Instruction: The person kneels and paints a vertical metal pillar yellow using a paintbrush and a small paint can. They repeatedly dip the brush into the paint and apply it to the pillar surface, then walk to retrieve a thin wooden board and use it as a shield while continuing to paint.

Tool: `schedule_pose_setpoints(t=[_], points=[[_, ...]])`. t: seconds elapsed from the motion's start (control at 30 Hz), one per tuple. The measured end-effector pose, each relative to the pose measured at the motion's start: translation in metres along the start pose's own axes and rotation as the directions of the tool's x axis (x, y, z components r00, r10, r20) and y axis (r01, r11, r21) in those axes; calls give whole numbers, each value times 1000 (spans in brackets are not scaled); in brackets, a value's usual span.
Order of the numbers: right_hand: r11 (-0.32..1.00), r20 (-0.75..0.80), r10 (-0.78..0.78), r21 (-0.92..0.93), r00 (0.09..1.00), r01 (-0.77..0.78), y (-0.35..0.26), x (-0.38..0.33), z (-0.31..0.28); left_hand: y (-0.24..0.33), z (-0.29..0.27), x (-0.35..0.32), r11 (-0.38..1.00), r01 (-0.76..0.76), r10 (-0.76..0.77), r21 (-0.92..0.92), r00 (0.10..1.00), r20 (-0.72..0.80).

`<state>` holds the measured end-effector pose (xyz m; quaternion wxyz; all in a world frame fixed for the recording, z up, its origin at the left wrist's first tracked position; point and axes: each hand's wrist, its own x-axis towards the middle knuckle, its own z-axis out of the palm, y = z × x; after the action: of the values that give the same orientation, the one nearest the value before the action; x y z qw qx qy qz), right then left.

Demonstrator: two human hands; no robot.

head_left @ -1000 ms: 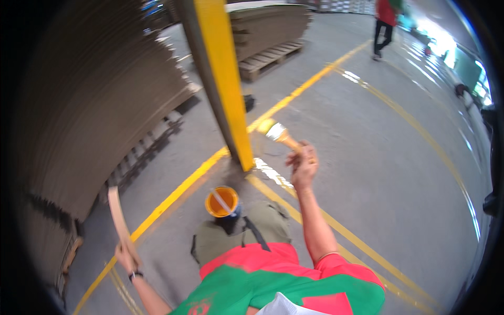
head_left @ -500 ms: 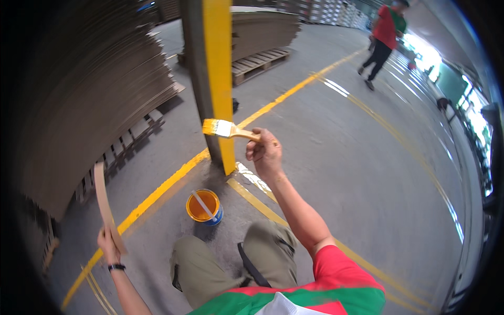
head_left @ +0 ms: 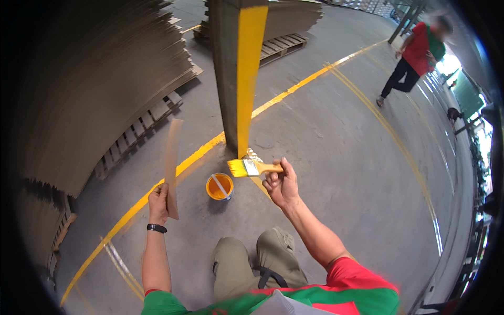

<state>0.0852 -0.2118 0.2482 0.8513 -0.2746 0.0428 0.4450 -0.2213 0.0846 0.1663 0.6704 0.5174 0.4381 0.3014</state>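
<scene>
My right hand (head_left: 283, 185) is closed round the wooden handle of a flat paintbrush (head_left: 253, 167). Its bristles are yellow with paint and point left, in front of the foot of a post (head_left: 251, 84) whose right face is yellow. In my left hand (head_left: 159, 202) a long, thin strip of brown cardboard (head_left: 171, 157) stands roughly upright, blurred by motion. Between the hands, on the floor, is an open paint can (head_left: 214, 195) of yellow-orange paint. A pale strip lies across the can's mouth.
Tall stacks of cardboard sheets (head_left: 105, 79) on pallets (head_left: 136, 128) rise at the left, with another loaded pallet (head_left: 283, 46) behind the post. Yellow lines (head_left: 199, 153) cross the grey floor. At the far right a person (head_left: 417, 55) in red and green walks.
My right hand has lowered the brush toward the post's foot. The left hand has brought the cardboard strip up and rightward. The view has shifted, and the walking person appears nearer.
</scene>
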Motion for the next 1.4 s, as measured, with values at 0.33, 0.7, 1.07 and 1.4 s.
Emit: schedule_pose_setpoints(t=[0.33, 0.7, 1.07, 1.4], points=[[998, -327, 0, -61, 945, -21, -63, -149, 123, 259, -79, -170, 757, -104, 256, 645, 956, -146], [944, -396, -329, -142, 857, 297, -30, -156, 227, 397, -184, -87, 843, -200, 256, 499, 966, -45], [879, -538, -416, -33, 733, 475, 6, -130, 302, 562, -51, 52, 697, -607, 328, 382, 743, 583], [755, -574, -509, 60, 641, 653, 28, -64, 320, 641, 82, 99, 360, -915, 277, 181, 290, 916]])
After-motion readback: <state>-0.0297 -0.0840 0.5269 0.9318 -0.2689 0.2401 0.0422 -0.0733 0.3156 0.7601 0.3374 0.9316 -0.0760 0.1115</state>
